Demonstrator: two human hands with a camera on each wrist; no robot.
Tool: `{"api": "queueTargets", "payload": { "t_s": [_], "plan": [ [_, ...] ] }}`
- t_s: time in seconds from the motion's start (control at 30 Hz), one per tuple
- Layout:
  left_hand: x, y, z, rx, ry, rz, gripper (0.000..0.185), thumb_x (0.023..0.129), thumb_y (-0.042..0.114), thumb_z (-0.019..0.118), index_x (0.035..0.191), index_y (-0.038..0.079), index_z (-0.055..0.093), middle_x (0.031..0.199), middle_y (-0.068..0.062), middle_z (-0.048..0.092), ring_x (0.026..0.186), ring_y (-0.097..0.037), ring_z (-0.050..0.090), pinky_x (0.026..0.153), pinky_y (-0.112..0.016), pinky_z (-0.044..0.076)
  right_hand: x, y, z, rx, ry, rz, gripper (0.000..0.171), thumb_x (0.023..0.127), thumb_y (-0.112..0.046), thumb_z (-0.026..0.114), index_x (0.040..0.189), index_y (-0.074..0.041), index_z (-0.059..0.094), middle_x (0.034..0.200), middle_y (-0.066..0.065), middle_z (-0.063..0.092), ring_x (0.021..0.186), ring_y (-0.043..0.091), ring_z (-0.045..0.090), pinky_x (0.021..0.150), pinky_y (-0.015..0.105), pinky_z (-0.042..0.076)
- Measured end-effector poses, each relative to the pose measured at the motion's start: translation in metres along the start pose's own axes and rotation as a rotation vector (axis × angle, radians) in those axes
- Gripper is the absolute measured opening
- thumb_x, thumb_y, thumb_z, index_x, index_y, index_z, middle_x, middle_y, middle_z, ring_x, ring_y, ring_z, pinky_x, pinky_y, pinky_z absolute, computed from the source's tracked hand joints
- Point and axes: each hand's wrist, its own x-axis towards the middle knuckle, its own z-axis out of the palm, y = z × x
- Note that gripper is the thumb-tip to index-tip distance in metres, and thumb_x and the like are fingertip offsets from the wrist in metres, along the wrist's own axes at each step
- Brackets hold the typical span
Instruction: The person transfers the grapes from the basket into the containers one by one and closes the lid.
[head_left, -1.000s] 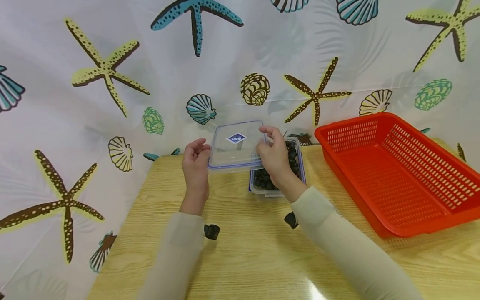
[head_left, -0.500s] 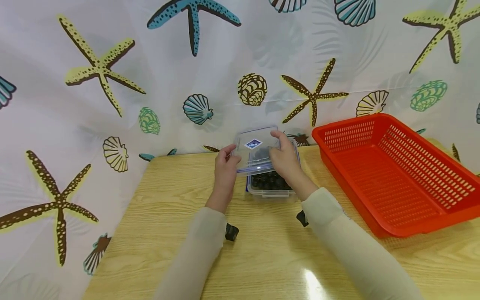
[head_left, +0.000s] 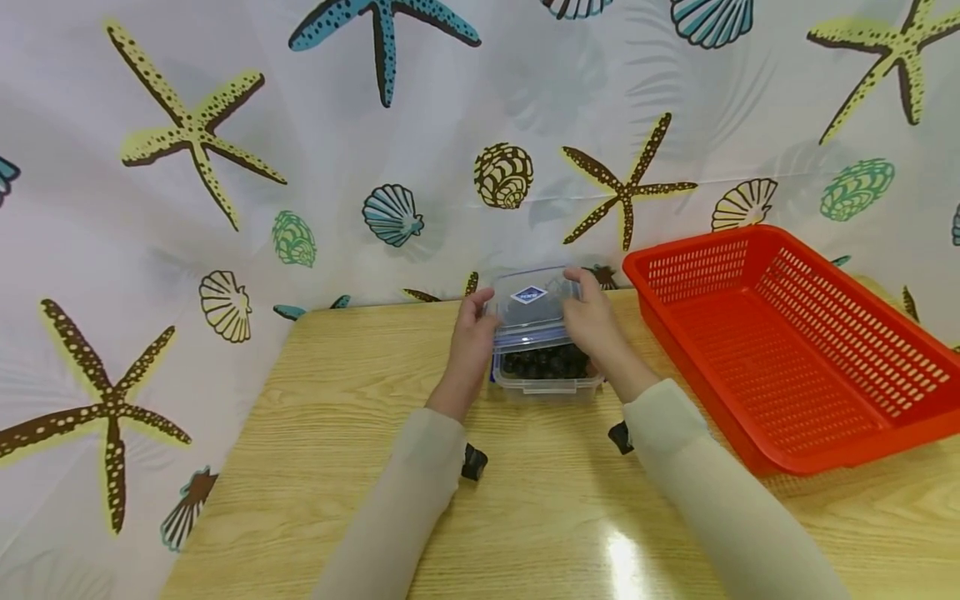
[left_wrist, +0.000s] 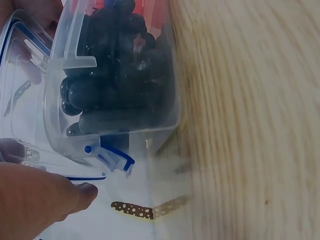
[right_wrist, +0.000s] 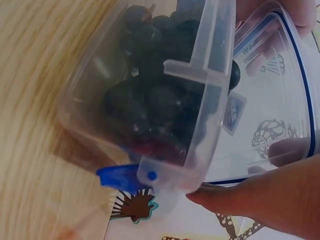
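Note:
A clear lid (head_left: 528, 312) with a blue seal and a blue diamond label is tilted over a clear plastic container (head_left: 547, 386), its near edge raised. Dark grapes (head_left: 546, 362) fill the container and show below the lid's front edge. My left hand (head_left: 468, 342) grips the lid's left edge; in the left wrist view the thumb (left_wrist: 55, 195) lies by the rim. On the opposite edge my right hand (head_left: 596, 325) holds the lid, its thumb (right_wrist: 245, 197) close to the container's corner. Blue side clips (right_wrist: 120, 177) hang outward from the container.
A red plastic basket (head_left: 765, 450) with perforated walls stands to the right on the wooden table (head_left: 360, 400). Behind the table hangs a white cloth (head_left: 450, 133) printed with starfish and shells.
Both hands have carried the lid rightward and down, from beside the container to over it. The lid now covers the back of the grapes. Container and basket have stayed put.

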Motion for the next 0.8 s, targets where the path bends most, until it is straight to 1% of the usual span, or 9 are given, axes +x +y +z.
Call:
{"api": "queueTargets", "payload": {
  "t_s": [0.13, 0.27, 0.37, 0.47, 0.6, 0.67, 0.7, 0.77, 0.8],
  "plan": [
    [-0.001, 0.003, 0.006, 0.051, -0.015, 0.018, 0.047, 0.102, 0.005, 0.043, 0.149, 0.008, 0.042, 0.164, -0.007, 0.025, 0.151, -0.021, 0.017, 0.119, -0.039, 0.020, -0.003, 0.003, -0.006, 0.016, 0.013, 0.018, 0.057, 0.097, -0.002, 0.035, 0.154, -0.003, 0.035, 0.163, 0.017, 0.027, 0.150, 0.029, 0.019, 0.120, 0.050, 0.016],
    [-0.002, 0.007, 0.010, 0.136, -0.019, 0.029, 0.048, 0.103, 0.007, 0.043, 0.151, 0.010, 0.040, 0.165, -0.008, 0.024, 0.152, -0.023, 0.016, 0.119, -0.042, 0.019, -0.006, 0.007, -0.010, 0.034, 0.019, 0.040, 0.058, 0.097, -0.002, 0.035, 0.155, -0.004, 0.034, 0.163, 0.016, 0.026, 0.149, 0.029, 0.020, 0.120, 0.051, 0.015],
    [-0.004, 0.010, 0.013, 0.197, -0.030, 0.034, 0.048, 0.103, 0.008, 0.043, 0.151, 0.011, 0.039, 0.164, -0.009, 0.024, 0.151, -0.026, 0.018, 0.118, -0.046, 0.022, -0.007, 0.010, -0.013, 0.055, 0.025, 0.058, 0.058, 0.097, -0.002, 0.037, 0.155, -0.004, 0.035, 0.163, 0.016, 0.026, 0.147, 0.030, 0.023, 0.120, 0.051, 0.015],
    [-0.006, 0.010, 0.014, 0.248, -0.059, 0.042, 0.049, 0.104, 0.011, 0.042, 0.153, 0.013, 0.038, 0.164, -0.010, 0.023, 0.150, -0.028, 0.021, 0.116, -0.049, 0.025, -0.009, 0.013, -0.014, 0.070, 0.029, 0.078, 0.058, 0.097, -0.003, 0.038, 0.155, -0.004, 0.034, 0.163, 0.016, 0.025, 0.145, 0.032, 0.024, 0.120, 0.051, 0.015],
    [-0.008, 0.006, 0.014, 0.295, -0.081, 0.062, 0.050, 0.104, 0.012, 0.040, 0.154, 0.014, 0.037, 0.164, -0.010, 0.024, 0.148, -0.028, 0.025, 0.114, -0.050, 0.028, -0.011, 0.016, -0.014, 0.046, 0.034, 0.099, 0.058, 0.097, -0.004, 0.040, 0.155, -0.005, 0.035, 0.163, 0.015, 0.025, 0.145, 0.031, 0.025, 0.119, 0.051, 0.017],
    [-0.009, 0.005, 0.013, 0.308, -0.080, 0.074, 0.050, 0.104, 0.012, 0.040, 0.154, 0.013, 0.037, 0.163, -0.010, 0.025, 0.146, -0.029, 0.028, 0.113, -0.050, 0.028, -0.013, 0.017, -0.013, 0.031, 0.032, 0.110, 0.058, 0.098, -0.005, 0.042, 0.155, -0.006, 0.035, 0.163, 0.014, 0.025, 0.144, 0.030, 0.026, 0.118, 0.050, 0.021],
    [-0.009, 0.004, 0.012, 0.314, -0.078, 0.080, 0.050, 0.103, 0.012, 0.040, 0.154, 0.013, 0.038, 0.162, -0.011, 0.026, 0.145, -0.029, 0.029, 0.113, -0.050, 0.028, -0.014, 0.018, -0.013, 0.025, 0.027, 0.118, 0.058, 0.098, -0.006, 0.042, 0.156, -0.007, 0.034, 0.163, 0.014, 0.026, 0.141, 0.033, 0.031, 0.114, 0.052, 0.029],
    [-0.010, 0.002, 0.012, 0.315, -0.077, 0.093, 0.050, 0.103, 0.010, 0.040, 0.153, 0.012, 0.038, 0.161, -0.012, 0.028, 0.144, -0.029, 0.030, 0.114, -0.050, 0.027, -0.016, 0.019, -0.012, 0.015, 0.019, 0.126, 0.058, 0.100, -0.008, 0.043, 0.157, -0.008, 0.033, 0.162, 0.015, 0.026, 0.135, 0.036, 0.036, 0.103, 0.052, 0.042],
    [-0.010, 0.002, 0.011, 0.313, -0.076, 0.096, 0.050, 0.102, 0.010, 0.041, 0.153, 0.011, 0.039, 0.161, -0.012, 0.028, 0.144, -0.029, 0.030, 0.114, -0.050, 0.027, -0.017, 0.019, -0.012, 0.009, 0.016, 0.127, 0.058, 0.100, -0.009, 0.044, 0.157, -0.009, 0.033, 0.162, 0.015, 0.026, 0.133, 0.036, 0.037, 0.099, 0.051, 0.045]
  ]
}}
